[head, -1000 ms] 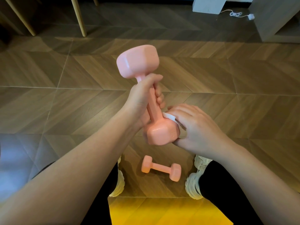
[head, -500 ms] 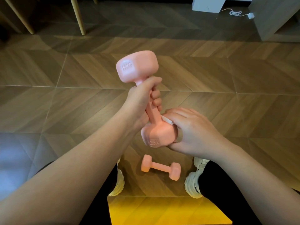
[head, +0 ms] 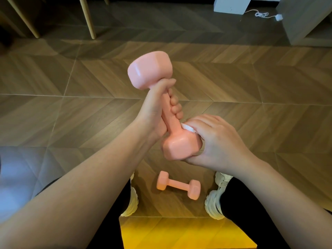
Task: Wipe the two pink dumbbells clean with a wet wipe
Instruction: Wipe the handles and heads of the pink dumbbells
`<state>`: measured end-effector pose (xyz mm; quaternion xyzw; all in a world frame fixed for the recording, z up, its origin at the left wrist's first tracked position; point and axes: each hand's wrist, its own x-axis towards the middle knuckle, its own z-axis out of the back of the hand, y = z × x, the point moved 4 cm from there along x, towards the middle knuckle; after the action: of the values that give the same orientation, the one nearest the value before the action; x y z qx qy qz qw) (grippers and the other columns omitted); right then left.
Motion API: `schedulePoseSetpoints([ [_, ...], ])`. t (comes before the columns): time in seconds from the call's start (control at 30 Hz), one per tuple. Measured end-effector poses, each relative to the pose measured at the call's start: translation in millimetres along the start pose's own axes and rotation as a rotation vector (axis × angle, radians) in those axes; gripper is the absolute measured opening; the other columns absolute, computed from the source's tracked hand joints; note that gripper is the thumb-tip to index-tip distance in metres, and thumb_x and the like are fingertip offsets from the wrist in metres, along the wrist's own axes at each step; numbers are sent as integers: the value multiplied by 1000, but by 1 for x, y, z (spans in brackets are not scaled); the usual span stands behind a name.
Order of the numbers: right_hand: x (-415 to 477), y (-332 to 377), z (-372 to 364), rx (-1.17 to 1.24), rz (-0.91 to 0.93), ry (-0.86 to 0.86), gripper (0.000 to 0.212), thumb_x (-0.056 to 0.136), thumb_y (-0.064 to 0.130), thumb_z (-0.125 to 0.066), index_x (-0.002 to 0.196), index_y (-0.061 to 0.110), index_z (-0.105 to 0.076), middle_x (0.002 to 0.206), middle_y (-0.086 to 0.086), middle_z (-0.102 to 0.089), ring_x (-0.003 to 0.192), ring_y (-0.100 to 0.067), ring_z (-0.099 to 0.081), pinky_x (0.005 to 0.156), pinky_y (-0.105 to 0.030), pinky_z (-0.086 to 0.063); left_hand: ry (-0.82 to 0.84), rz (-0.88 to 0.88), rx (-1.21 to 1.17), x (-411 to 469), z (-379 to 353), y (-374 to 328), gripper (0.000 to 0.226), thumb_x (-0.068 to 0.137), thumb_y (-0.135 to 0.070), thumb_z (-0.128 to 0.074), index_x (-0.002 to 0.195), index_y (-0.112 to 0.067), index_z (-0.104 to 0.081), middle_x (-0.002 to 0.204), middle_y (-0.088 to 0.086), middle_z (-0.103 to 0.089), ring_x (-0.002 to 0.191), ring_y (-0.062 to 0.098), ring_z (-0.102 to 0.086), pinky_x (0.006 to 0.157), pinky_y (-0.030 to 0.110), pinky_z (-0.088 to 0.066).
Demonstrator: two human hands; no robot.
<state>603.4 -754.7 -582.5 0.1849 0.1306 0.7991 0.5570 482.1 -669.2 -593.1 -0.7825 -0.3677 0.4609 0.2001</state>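
My left hand [head: 158,108] grips the handle of a pink dumbbell [head: 150,71], held tilted in the air with one head up and away and the other head down near me. My right hand [head: 215,142] cups that lower head and presses a white wet wipe [head: 186,127] against it; most of the wipe is hidden under my fingers. The second pink dumbbell [head: 177,185] lies on the wooden floor between my two white shoes.
My white shoes [head: 214,198] and black trouser legs flank the floor dumbbell. Wooden chair legs [head: 88,17] stand at the far left. A white box [head: 231,4], a white cable with plug [head: 264,15] and a grey cabinet [head: 305,18] sit at the far right. A yellow surface [head: 179,232] lies below.
The held dumbbell has been turned in my left hand, so the marked faces seen half a second ago are out of sight. My right hand has shifted with the wipe around the lower head.
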Motion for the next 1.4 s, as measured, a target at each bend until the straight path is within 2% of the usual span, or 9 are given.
schedulePoseSetpoints([
  [0.1, 0, -1, -2, -79, -13, -51, 55, 57, 48, -83, 100, 17, -68, 95, 5, -67, 93, -16, -59, 87, -32, -42, -92, -22, 105, 0, 3, 3, 19, 89, -27, -65, 82, -17, -51, 66, -1, -49, 57, 14, -49, 58, 28, -44],
  [0.2, -1, -3, -2, -131, -17, -107, 49, 57, 44, -86, 92, 14, -68, 89, 2, -68, 87, -21, -64, 84, -35, -46, -131, 16, 187, 0, 3, 8, 21, 85, -28, -70, 92, -15, -55, 79, 0, -51, 72, 15, -51, 76, 34, -44],
  [0.43, -1, 0, -4, -104, 12, -94, 51, 61, 51, -72, 97, 14, -70, 90, 2, -68, 90, -18, -59, 85, -32, -42, -16, 41, 63, -2, -2, 3, 27, 90, -25, -64, 71, -21, -46, 51, -8, -41, 42, 9, -39, 46, 22, -37],
  [0.6, 1, -5, -2, -146, -8, -100, 50, 55, 34, -88, 95, 11, -69, 90, -1, -68, 90, -23, -62, 85, -34, -43, -41, 15, 116, -4, 0, -1, 21, 85, -22, -69, 72, -16, -54, 65, -1, -51, 62, 15, -51, 70, 32, -45],
  [0.83, 1, -1, -7, -103, 36, -80, 51, 57, 33, -87, 101, 13, -69, 95, 0, -69, 92, -22, -61, 83, -31, -41, -35, 46, 92, -4, 2, -1, 24, 88, -23, -64, 74, -19, -45, 52, -4, -43, 43, 11, -41, 50, 24, -38],
  [1.03, 1, -5, -5, -129, 12, -56, 46, 59, 34, -81, 98, 13, -67, 94, 0, -68, 94, -22, -61, 86, -31, -40, -128, 37, 141, -4, 5, 3, 15, 87, -19, -68, 80, -15, -54, 65, -2, -52, 63, 15, -53, 73, 35, -46],
  [1.23, 0, -3, -8, -92, 24, -64, 50, 56, 31, -84, 99, 12, -69, 93, 0, -68, 92, -21, -60, 84, -29, -39, -35, 70, 118, -4, 1, 3, 28, 90, -24, -62, 69, -21, -44, 51, -6, -41, 42, 11, -38, 51, 24, -37],
  [1.3, 1, -4, -5, -77, 19, -71, 49, 58, 31, -82, 101, 12, -69, 95, 0, -68, 94, -20, -58, 85, -27, -36, -20, 20, 133, -4, -2, -1, 25, 90, -22, -63, 69, -18, -49, 55, -3, -48, 46, 12, -45, 56, 27, -41],
  [1.4, 1, -9, -4, -119, 2, -59, 46, 57, 28, -86, 97, 12, -69, 93, 0, -69, 92, -23, -62, 84, -28, -36, -69, 20, 179, -4, 0, 0, 15, 88, -20, -67, 81, -14, -55, 72, 1, -52, 66, 15, -52, 75, 34, -44],
])
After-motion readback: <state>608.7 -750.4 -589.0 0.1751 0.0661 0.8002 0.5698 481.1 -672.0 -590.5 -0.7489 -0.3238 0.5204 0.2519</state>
